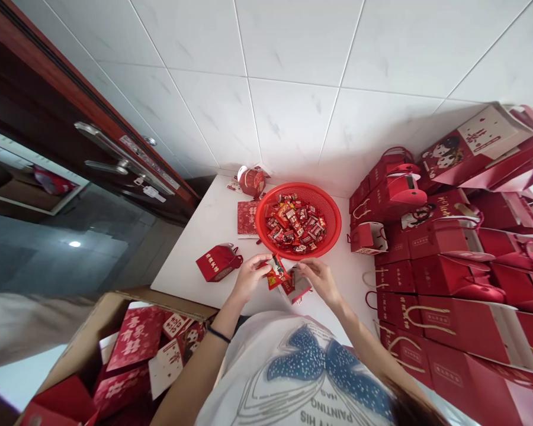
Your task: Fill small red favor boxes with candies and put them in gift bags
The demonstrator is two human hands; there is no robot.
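Observation:
My left hand (251, 275) pinches several small red candy packets (276, 273) between thumb and fingers, over the white table (186, 231). Just right of them, partly under the packets, is a small open red gift box (296, 289) with a pale inside. My right hand (318, 277) is closed at the upper edge of this box, thumb and index finger together. Its fingertips are small in view, but they seem to grip the box's edge. Directly beyond both hands stands a round red plastic basket (261, 238) filled with wrapped candies (295, 223).
A closed red gift box (217, 262) lies left of my left hand. Behind it are a flat red carton (247, 219) and a round red container (251, 180). Stacked red gift boxes (430, 272) crowd the right. A cardboard box (111, 307) of red packaging stands lower left, near a door (66, 100).

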